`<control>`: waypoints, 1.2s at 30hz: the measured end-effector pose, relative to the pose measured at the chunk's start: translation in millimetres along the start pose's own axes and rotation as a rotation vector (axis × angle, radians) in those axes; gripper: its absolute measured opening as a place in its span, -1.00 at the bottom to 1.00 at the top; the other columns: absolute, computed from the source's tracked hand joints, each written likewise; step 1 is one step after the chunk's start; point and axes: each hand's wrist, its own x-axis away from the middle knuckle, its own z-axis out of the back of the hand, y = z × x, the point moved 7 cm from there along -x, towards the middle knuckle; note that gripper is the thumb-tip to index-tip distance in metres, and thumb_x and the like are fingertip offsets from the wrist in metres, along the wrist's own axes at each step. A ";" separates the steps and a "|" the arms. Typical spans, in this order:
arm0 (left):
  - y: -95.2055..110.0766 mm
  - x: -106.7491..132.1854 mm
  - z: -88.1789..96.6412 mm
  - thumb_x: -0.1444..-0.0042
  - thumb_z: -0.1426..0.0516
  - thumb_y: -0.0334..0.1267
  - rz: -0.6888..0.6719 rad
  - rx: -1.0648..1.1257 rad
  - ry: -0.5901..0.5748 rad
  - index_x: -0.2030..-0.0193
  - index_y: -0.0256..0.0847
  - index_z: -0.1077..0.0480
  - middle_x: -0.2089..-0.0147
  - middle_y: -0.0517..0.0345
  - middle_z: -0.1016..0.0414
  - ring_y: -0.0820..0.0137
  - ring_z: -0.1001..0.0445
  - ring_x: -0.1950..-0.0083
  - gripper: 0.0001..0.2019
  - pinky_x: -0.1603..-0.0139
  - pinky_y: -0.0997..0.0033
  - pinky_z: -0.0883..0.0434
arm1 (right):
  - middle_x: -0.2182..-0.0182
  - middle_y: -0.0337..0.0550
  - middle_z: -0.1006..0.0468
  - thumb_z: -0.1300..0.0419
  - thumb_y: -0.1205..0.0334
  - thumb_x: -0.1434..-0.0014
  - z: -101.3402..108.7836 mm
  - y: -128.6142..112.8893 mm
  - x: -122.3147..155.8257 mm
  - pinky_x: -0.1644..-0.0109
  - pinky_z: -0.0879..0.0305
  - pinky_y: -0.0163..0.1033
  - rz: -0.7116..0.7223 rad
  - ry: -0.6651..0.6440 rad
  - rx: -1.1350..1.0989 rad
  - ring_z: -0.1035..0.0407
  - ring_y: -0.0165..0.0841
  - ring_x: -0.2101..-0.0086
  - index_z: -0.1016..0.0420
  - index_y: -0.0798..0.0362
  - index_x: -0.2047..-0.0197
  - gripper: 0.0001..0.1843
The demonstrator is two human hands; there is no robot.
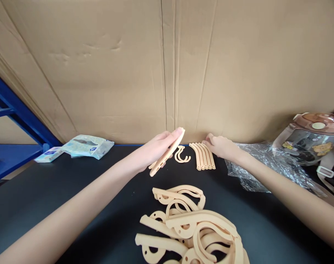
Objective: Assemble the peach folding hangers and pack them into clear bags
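Observation:
My left hand (157,150) is closed around a beige plastic hanger arm (167,156), slotted along its edge and held tilted above the table. Part of another beige piece shows behind it; the fingers hide the rest. At the back, my right hand (220,146) is curled at the upper right end of a row of slim curved hanger arms (202,156), its fingertips on the outermost one and partly hidden. Between both hands lie a few beige hanger hooks (181,154). Nearest me is a heap of beige folding hangers (205,220), tangled over one another.
Crumpled clear plastic wrap (255,172) lies under and beside my right forearm. A clear jug with a brown lid (315,137) and strap stands at far right. Tissue packs (87,145) rest at back left, near a blue metal frame (21,113). Cardboard (114,73) walls off the table's back.

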 end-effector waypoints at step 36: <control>-28.4 -31.1 -14.1 -0.20 -0.17 -0.25 -0.083 -0.091 0.121 0.22 -0.31 -0.50 0.21 0.01 -0.58 0.38 -0.53 0.31 -0.84 0.38 0.45 -0.48 | 0.63 -0.25 -0.37 0.17 0.22 -0.34 56.5 -18.6 14.0 0.61 -0.16 -0.32 0.171 0.114 -0.706 -0.16 -0.48 0.72 -0.40 0.13 0.23 -0.65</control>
